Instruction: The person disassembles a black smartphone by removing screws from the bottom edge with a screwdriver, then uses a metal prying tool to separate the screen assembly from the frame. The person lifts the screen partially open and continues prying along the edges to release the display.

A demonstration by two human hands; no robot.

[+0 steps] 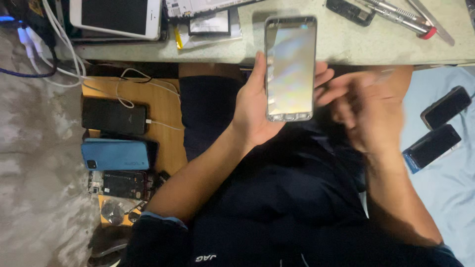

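Fingers (324, 74) of my left hand (257, 106) curl round the far edge of a bare phone screen panel (290, 68), the thumb lying along its near edge, so the panel is pinched only by its two long sides and stands upright in my palm, glass toward me. It hangs over my lap, its top edge just overlapping the front lip of the bench (346, 42). My right hand (368, 111) sits just right of the panel, apart from it, and is smeared with motion; I cannot tell whether its fingers are spread or pressed together, and it seems to hold nothing.

I judge the grip the weak point. A thin panel held by its edges can slip or twist if I squeeze unevenly, and too much squeeze could crack the glass. If it drops, it falls on my dark-clothed lap, or clips the bench lip on the way. My moving right hand could also knock the panel's right edge and lever it out of my hold.

Beyond the panel on the bench lie a white tablet (116, 17) to the left and a red-tipped screwdriver (403, 15) to the right. Left of the panel, on a low wooden board (163, 113), a black phone (114, 116) on a white cable (163, 125), a blue phone (116, 155) and an opened phone (121, 184) lie close together; a falling panel could strike them. Right of it, two dark phones (438, 131) rest on pale blue cloth.
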